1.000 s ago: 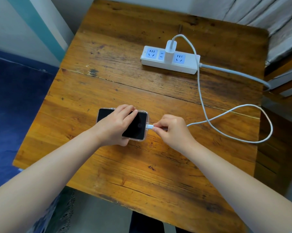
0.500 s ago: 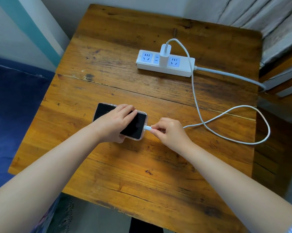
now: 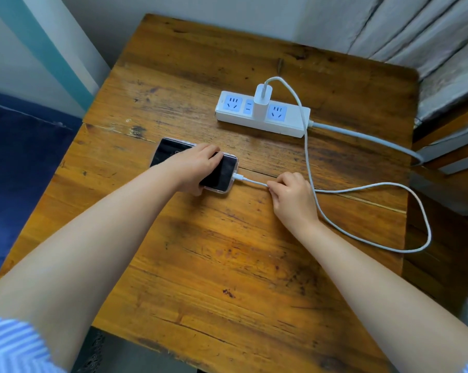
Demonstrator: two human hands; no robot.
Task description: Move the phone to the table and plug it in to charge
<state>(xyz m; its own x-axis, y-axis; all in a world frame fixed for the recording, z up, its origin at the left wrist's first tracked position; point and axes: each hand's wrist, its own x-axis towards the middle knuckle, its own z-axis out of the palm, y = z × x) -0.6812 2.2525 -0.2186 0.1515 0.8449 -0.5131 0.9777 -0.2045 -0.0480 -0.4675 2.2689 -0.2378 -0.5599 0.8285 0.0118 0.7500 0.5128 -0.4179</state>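
On the worn brown wooden table [image 3: 227, 265], the right hand [image 3: 292, 197] rests with its fingers pinched around the thin white charging cable [image 3: 372, 238], a little back from the connector. The cable's plug sits in the right end of the dark-screened phone in a clear case [image 3: 222, 173], which lies flat near the table's middle. The left hand [image 3: 197, 168] lies over the phone, fingers curled across its screen and thumb at the near edge, gripping it. Farther back, the cable loops right and rises to a small white charger block [image 3: 262, 103] plugged into a white power strip [image 3: 262, 114].
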